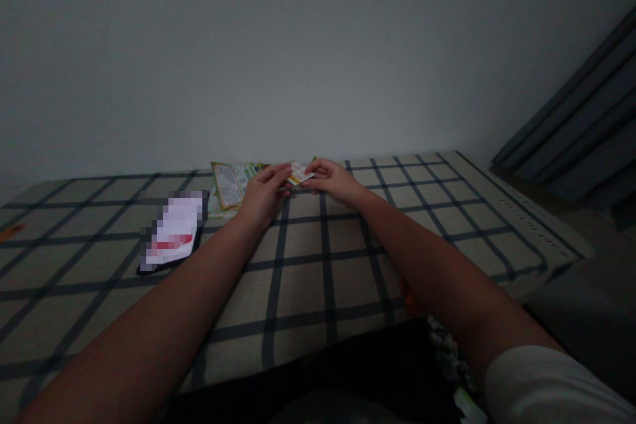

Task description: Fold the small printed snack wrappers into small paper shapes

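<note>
Both my arms reach far forward over a checked cloth (308, 278). My left hand (263, 193) and my right hand (332, 180) meet at the far side, each pinching an end of a small white and yellow sachet (299, 174) held just above the cloth. Right behind my left hand lies a larger green and white printed packet (231, 183), flat on the cloth. The room is dim and the small print cannot be read.
A phone or card with a blurred white and red face (173, 233) lies on the cloth to the left. A plain wall (298, 53) rises behind. Dark curtains (586, 126) hang at the right. A dark object (348, 371) sits near my body.
</note>
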Demonstrator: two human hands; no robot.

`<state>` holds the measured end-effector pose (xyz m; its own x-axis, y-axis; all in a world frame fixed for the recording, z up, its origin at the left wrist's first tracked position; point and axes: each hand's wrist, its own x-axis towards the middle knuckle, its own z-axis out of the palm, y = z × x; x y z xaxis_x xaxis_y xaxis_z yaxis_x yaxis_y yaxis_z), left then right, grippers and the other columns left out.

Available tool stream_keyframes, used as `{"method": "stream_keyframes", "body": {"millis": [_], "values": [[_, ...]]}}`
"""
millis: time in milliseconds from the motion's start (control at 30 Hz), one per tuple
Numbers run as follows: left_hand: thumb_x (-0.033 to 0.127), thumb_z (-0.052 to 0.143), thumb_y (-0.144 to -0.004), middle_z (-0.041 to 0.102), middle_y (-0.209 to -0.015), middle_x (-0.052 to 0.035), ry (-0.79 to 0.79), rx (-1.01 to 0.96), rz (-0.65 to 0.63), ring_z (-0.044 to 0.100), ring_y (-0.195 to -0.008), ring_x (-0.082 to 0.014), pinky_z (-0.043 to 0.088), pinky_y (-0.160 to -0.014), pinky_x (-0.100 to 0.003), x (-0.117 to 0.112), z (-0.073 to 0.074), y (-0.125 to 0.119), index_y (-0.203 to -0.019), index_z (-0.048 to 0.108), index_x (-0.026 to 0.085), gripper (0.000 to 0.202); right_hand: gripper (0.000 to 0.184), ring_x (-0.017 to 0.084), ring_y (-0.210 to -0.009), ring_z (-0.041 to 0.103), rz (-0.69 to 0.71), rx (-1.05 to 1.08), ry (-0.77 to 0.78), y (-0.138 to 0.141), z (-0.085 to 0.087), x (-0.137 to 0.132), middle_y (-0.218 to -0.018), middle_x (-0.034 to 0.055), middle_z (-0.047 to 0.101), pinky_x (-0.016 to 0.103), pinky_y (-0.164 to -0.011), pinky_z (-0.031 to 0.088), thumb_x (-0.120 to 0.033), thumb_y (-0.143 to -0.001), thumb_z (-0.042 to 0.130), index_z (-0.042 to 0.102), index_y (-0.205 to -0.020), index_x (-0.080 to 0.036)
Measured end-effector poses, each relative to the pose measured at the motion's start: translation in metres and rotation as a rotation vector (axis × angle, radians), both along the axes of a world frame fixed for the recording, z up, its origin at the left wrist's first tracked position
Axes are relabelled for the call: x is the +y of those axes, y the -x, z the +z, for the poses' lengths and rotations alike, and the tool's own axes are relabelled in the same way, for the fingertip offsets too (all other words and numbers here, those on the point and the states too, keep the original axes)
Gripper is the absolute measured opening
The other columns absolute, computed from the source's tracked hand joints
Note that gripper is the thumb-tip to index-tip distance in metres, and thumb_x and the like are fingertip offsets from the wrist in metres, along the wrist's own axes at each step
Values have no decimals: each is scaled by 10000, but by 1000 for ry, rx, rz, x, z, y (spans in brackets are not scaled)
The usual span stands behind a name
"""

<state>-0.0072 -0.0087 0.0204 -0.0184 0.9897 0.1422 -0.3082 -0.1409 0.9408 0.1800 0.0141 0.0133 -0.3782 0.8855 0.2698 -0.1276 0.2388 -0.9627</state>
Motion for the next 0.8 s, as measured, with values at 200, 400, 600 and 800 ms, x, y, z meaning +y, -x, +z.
{"method": "stream_keyframes", "body": {"millis": [200,400,600,800], "values": [[127,769,-677,734,-865,-30,162,-105,-86,602,-617,-97,471,-521,-178,4,1,0,-1052,726,181,381,334,146,-891,694,2,-20,-2,0,-1,-1,-970,25,726,239,-754,569,-227,-679,875,640,-915,-200],[105,731,-617,745,-867,-29,161,-111,-145,663,-753,-121,530,-622,-176,3,1,0,-836,728,161,226,244,149,-821,675,-97,-72,-6,-1,-2,3,-916,33,729,233,-654,552,-305,-740,844,690,-891,-191],[183,793,-587,747,-933,-34,126,40,-180,686,-870,-184,570,-709,-269,-2,0,-2,-852,720,190,275,175,159,-821,680,-147,-55,-40,-4,2,3,-859,34,711,251,-666,558,-297,-795,797,677,-852,-182],[261,857,-588,738,-946,-16,70,92,-186,690,-888,-192,569,-781,-319,-6,-3,-3,-909,704,208,359,182,119,-699,636,-142,-66,-23,-3,1,3,-771,-2,683,230,-631,540,-267,-789,791,634,-835,-187]]}}
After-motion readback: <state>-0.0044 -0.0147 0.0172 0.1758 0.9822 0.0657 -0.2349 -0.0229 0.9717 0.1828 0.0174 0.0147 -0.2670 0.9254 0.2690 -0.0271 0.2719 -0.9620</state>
